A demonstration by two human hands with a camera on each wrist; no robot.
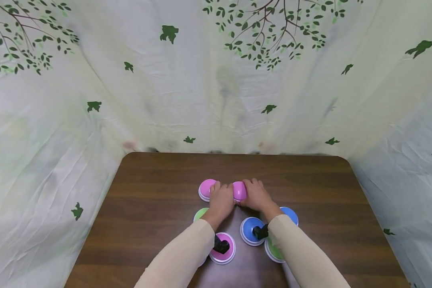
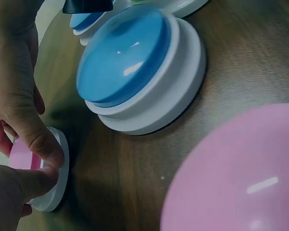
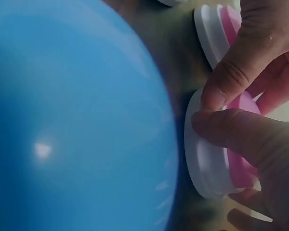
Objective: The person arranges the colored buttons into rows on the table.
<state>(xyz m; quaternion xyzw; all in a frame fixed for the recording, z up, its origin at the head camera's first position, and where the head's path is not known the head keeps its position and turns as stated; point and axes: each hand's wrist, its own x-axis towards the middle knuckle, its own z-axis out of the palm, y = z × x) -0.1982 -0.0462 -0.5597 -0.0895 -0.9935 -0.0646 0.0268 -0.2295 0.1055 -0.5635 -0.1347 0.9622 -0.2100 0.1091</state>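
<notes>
At the far middle of the table, my left hand (image 1: 221, 199) and right hand (image 1: 257, 196) hold one pink push button (image 1: 239, 191) between them. It has a domed pink top on a round white base (image 3: 200, 166). Both thumbs meet at that base, as the two wrist views show, while the fingers reach around the sides. Just left of my left hand is a second pink button (image 1: 206, 188), partly covered by the fingers. Nearer me, a blue button (image 1: 247, 231) lies below the right wrist, and it fills much of the right wrist view.
Under my forearms lie a third pink button (image 1: 229, 242), green buttons at left (image 1: 200, 214) and right (image 1: 275, 251), and another blue button (image 1: 290, 215), some partly hidden by sleeves. The brown wooden table (image 1: 158, 208) ends at a leaf-printed curtain (image 1: 187, 88).
</notes>
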